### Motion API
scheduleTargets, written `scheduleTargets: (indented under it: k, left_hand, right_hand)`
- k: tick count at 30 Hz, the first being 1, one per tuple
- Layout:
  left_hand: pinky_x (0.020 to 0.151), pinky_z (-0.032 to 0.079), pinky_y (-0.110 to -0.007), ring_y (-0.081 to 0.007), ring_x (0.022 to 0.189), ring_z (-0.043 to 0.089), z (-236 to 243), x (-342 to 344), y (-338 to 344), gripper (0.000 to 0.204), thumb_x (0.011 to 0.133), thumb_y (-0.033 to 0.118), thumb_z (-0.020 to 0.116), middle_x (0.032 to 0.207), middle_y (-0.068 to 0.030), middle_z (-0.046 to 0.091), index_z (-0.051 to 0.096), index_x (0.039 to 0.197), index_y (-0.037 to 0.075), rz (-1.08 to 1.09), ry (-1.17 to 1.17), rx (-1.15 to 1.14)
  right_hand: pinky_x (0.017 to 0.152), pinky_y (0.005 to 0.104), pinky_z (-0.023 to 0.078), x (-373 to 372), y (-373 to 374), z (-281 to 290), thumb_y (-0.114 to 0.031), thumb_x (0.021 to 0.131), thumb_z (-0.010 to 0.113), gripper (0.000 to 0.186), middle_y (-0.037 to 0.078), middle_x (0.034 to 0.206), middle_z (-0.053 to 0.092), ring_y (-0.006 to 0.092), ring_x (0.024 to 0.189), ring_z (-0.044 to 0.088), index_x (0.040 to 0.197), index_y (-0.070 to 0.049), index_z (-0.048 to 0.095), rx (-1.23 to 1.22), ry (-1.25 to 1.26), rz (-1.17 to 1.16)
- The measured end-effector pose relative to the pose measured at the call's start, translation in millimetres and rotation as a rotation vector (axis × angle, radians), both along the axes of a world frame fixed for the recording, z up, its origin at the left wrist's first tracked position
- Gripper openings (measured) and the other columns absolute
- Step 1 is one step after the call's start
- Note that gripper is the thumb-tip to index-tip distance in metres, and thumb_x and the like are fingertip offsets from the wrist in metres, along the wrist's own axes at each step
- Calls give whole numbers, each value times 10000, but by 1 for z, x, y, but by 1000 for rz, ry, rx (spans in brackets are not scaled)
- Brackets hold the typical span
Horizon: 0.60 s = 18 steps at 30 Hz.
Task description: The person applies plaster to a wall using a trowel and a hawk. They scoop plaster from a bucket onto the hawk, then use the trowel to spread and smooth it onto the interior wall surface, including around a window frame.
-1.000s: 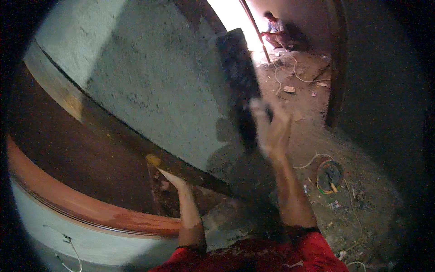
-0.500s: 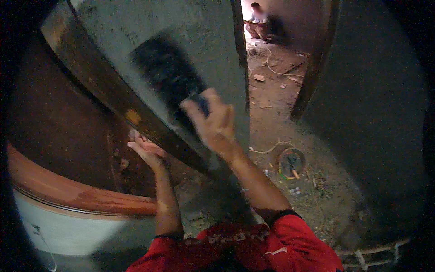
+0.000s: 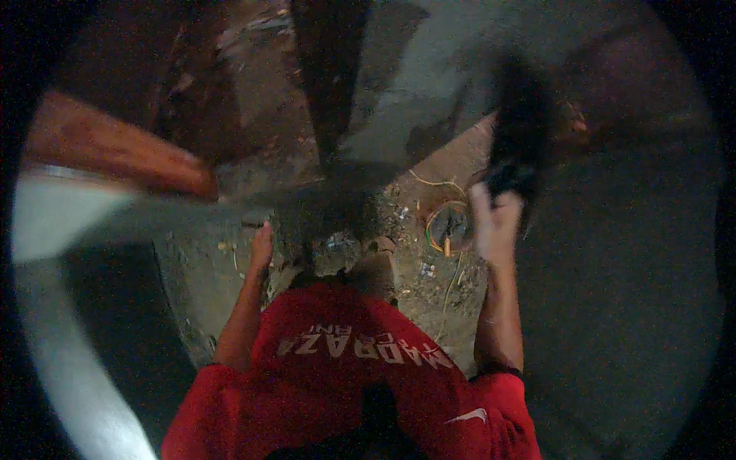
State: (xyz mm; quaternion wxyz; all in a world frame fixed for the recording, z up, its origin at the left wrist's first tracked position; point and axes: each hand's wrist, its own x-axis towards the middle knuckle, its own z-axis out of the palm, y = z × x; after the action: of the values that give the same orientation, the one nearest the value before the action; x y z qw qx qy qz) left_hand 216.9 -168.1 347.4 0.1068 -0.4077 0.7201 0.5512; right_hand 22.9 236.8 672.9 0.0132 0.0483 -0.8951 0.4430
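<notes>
My right hand (image 3: 498,218) is closed on the handle of a dark plastering float (image 3: 523,126), a long flat tool blurred by motion. The float points away from me, above the floor at the right. My left hand (image 3: 263,244) hangs low at the left, holding nothing that I can see. It shows nearly edge-on, its fingers pointing forward and apparently stretched out. Ahead, the grey plastered wall (image 3: 414,84) adjoins a dark wooden frame (image 3: 328,77).
A round pan (image 3: 449,228) with tools in it stands on the littered floor, a pale cable (image 3: 437,181) beside it. At the left, an orange-brown wooden edge (image 3: 123,149) tops a pale curved surface (image 3: 69,203). A dark wall (image 3: 613,291) rises at the right.
The view has swung and tilted downward. My right hand has carried the float off the plastered wall to the right. My left hand has dropped away from the wooden frame.
</notes>
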Motion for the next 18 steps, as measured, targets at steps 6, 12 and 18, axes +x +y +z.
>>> scheduleTargets:
  k: [6,12,18]
  left_hand:
    - [713,487,-389,-257,823,597,-109,212,47,608,1003,542,400,972,-117,635,579,1175,-14,-120,-27,-862]
    - [699,491,-389,-252,797,599,-76,316,272,612,994,551,408,973,-122,642,574,1203,0,409,-225,-375]
    - [685,496,-390,-248,770,602,-27,399,384,619,985,561,416,973,-127,649,569,1232,14,544,-443,-202]
  right_hand:
    - [707,419,525,-30,-23,-173,-333,846,698,314,157,969,671,357,794,642,1019,-74,665,420,485,713]
    - [934,485,453,-66,-35,-339,-395,834,671,503,158,1124,617,362,1092,572,1209,-69,601,748,427,866]
    - [914,501,464,-113,-8,-491,-418,833,655,568,193,1166,607,391,1081,573,1251,-41,576,722,727,735]
